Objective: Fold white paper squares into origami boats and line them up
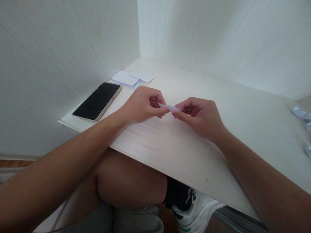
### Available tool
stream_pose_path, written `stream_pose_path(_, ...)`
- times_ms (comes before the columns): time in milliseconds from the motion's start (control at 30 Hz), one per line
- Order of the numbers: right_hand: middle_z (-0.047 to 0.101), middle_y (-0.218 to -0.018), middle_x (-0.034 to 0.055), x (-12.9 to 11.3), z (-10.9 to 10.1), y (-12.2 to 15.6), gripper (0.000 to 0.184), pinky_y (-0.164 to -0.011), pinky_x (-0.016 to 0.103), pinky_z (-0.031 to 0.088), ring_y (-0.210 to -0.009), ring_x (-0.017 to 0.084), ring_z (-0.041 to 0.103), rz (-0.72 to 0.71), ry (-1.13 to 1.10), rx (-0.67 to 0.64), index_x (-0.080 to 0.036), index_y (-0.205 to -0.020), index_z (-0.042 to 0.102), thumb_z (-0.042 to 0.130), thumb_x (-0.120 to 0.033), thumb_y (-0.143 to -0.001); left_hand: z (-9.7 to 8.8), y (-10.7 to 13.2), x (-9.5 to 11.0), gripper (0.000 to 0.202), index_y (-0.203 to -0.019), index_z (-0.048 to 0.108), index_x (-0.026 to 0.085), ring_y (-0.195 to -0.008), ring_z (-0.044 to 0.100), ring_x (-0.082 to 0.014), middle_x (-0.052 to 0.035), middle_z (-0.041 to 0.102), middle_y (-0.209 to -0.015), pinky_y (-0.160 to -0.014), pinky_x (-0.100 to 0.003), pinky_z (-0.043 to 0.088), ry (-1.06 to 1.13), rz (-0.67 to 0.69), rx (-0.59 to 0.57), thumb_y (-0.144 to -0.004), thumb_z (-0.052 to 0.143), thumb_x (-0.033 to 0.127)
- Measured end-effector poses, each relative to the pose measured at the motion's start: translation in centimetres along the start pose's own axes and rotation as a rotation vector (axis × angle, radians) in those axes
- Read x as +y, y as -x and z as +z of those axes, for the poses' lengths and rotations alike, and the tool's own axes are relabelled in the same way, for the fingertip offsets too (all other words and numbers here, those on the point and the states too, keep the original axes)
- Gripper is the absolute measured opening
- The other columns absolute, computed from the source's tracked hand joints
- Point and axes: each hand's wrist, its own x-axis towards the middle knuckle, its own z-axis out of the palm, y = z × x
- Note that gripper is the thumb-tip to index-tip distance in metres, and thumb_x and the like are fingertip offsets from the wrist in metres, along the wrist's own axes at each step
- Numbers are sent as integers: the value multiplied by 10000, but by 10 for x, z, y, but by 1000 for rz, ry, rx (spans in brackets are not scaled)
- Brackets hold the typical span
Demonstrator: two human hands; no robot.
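A small folded strip of white paper [168,106] is stretched between my two hands, just above the pale table [155,139]. My left hand [145,104] pinches its left end between thumb and fingers. The right end is gripped the same way by my right hand [200,113]. Part of the paper is covered by my fingertips, so its full shape is hidden.
Left of my hands lies a phone [98,101] in a light case, screen up and dark. Several white paper sheets [125,78] lie behind it by the wall. Crumpled or folded white papers [301,113] sit at the far right edge. Walls enclose the table's left and back.
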Motion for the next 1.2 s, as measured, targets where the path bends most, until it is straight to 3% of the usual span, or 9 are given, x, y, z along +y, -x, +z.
stream_pose_path(333,763,-779,10,-3,2,4,83,-649,295,552,-669,145,686,-194,140,100,-204,-858,752,818,-191,-809,-4,1,8,139,-690,683,130,-556,726,-130,-23,756,-617,-535,-182,558,125,-50,-15,-706,819,109)
stream_pose_path(600,749,-696,11,-3,2,0,130,-551,289,560,-604,153,687,-73,-25,111,-225,-754,735,862,-199,-762,3,3,6,171,-704,671,138,-618,745,-141,-21,764,-664,-548,-191,570,108,-7,55,-685,841,133)
stream_pose_path(833,745,-654,15,-7,1,-1,160,-543,276,559,-588,153,698,5,-106,41,-209,-711,713,869,-200,-747,-3,1,4,168,-654,663,155,-632,739,-148,-25,764,-665,-599,-234,595,116,35,-35,-696,826,146)
stream_pose_path(933,749,-666,11,-4,2,0,141,-546,269,551,-588,150,698,-39,-23,77,-198,-731,710,845,-194,-770,-2,0,0,157,-674,668,155,-617,733,-146,-29,762,-671,-590,-236,587,74,37,-9,-707,821,150)
stream_pose_path(1067,774,-732,10,2,1,1,41,-602,275,549,-638,154,717,-184,252,143,-192,-815,749,788,-191,-829,1,0,-5,152,-742,730,141,-589,713,-138,-39,751,-676,-552,-217,560,-63,102,46,-720,851,232)
stream_pose_path(1200,807,-843,19,0,0,2,21,-678,286,562,-731,166,743,-382,466,167,-210,-849,761,760,-207,-869,4,1,-4,205,-817,758,133,-606,720,-145,-49,754,-684,-540,-213,550,29,72,78,-786,829,322)
